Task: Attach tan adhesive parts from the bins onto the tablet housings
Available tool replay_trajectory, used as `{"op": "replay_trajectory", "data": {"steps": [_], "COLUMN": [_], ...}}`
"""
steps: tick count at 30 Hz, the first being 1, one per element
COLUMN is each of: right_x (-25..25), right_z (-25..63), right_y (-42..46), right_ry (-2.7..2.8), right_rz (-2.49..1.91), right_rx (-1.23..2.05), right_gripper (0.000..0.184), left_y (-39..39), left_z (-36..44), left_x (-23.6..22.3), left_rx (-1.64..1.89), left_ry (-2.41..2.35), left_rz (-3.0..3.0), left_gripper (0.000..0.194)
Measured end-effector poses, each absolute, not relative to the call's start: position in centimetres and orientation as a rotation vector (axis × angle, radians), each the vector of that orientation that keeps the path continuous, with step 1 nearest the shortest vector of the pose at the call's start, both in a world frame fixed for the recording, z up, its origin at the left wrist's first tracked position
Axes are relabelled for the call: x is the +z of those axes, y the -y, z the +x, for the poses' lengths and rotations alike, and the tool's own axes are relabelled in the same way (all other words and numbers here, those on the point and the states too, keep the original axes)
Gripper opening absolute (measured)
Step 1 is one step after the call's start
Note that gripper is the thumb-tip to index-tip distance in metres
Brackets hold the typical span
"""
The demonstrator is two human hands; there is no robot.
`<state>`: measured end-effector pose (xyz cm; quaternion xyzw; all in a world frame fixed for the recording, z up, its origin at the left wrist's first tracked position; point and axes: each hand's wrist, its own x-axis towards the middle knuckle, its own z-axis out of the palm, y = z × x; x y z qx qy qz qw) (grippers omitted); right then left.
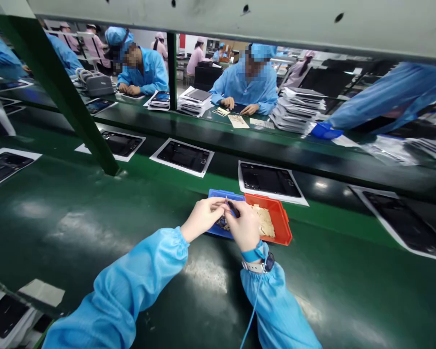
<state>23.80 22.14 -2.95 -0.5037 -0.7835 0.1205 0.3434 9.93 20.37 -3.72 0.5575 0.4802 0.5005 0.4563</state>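
Both hands are raised over two small bins that sit side by side on the green bench. My left hand (203,215) is closed in a pinch, fingertips meeting those of the right; what it holds, if anything, is too small to tell. My right hand (245,225) grips a slim black pen-shaped tool (234,209), its tip close to the left fingertips. Below them, the blue bin (218,194) has small dark parts in it, partly hidden by the hands. The red bin (282,220) holds many small cream-coloured pieces (264,220).
Opened black tablet-like devices, such as this one (271,180), lie on white sheets along the belt (225,165). A green post (72,97) slants down at left. Co-workers in blue sit opposite beside a paper stack (298,109). A cord runs from my right wrist strap (256,253).
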Motion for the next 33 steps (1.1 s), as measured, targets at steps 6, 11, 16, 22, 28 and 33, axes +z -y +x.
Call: {"op": "replay_trajectory", "data": {"steps": [6, 11, 16, 22, 28, 33], "right_x": [-2.9, -2.6, -2.3, -1.3, 0.7, 1.0], "right_z": [24.3, 24.2, 23.9, 25.0, 31.3, 33.0], "right_y": [-22.4, -22.5, -22.2, -22.9, -25.1, -25.4], "right_ry": [2.06, 1.936, 1.854, 1.813, 1.76, 1.817], "right_rz": [-1.172, -1.243, -1.328, -1.463, -1.88, -2.047], "right_rx": [0.509, 0.61, 0.693, 0.584, 0.281, 0.262], "right_gripper": [0.031, 0.03, 0.038, 0.043, 0.027, 0.027], "left_y": [-21.5, -21.4, -20.9, -20.4, -20.3, -19.8], "left_z": [9.8, 9.5, 9.9, 10.2, 9.4, 9.5], "left_x": [-5.0, -5.1, -4.4, -3.5, -2.8, -2.4], "left_rx": [1.306, 1.308, 1.291, 1.271, 1.288, 1.286], "left_ry": [-1.191, -1.166, -1.126, -1.101, -1.131, -1.139], "left_rz": [1.219, 1.195, 1.207, 1.218, 1.285, 1.348], "left_gripper": [0.018, 0.011, 0.006, 0.009, 0.008, 0.016]}}
